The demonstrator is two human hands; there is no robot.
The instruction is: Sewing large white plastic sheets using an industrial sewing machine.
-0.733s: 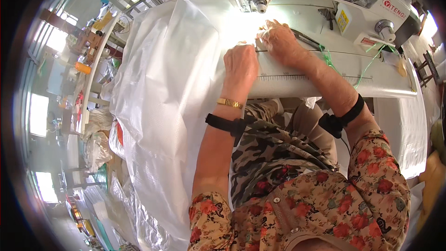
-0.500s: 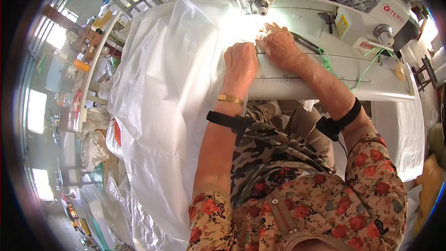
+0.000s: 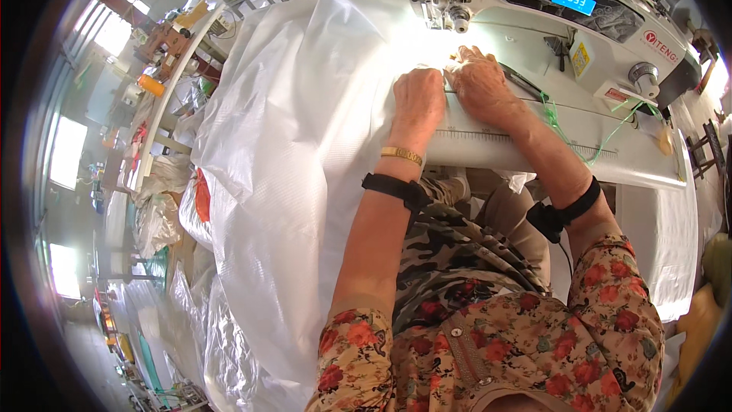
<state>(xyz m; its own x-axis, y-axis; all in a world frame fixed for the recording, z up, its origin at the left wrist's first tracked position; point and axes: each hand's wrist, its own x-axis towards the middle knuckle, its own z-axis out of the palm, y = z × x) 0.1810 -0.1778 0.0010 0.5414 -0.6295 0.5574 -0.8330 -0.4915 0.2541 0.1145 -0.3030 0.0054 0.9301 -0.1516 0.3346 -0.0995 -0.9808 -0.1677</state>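
A large sheet of white woven plastic (image 3: 267, 152) drapes from the sewing machine (image 3: 526, 46) down past my left side. My left hand (image 3: 418, 103) is closed in a fist on the sheet's right edge, just in front of the needle area. Close beside it, my right hand (image 3: 482, 90) has its fingers bent and pressed together at the same edge, below the presser foot and needle (image 3: 436, 21). Strong lamp glare washes out the fingertips and the plastic there, so the exact grip is hard to see.
Right of my right hand lie a slim dark tool (image 3: 524, 80) and loose green threads (image 3: 560, 122). A printed ruler (image 3: 488, 136) runs along the table's front. The machine's lit control panel (image 3: 568, 0) is at upper right. Crumpled plastic (image 3: 160, 221) and a cluttered bench (image 3: 171, 76) stand at left.
The whole view has shifted, so the machine and hands appear farther right and slightly lower. Both hands stay at the sheet's edge near the needle, with little visible change in their grip.
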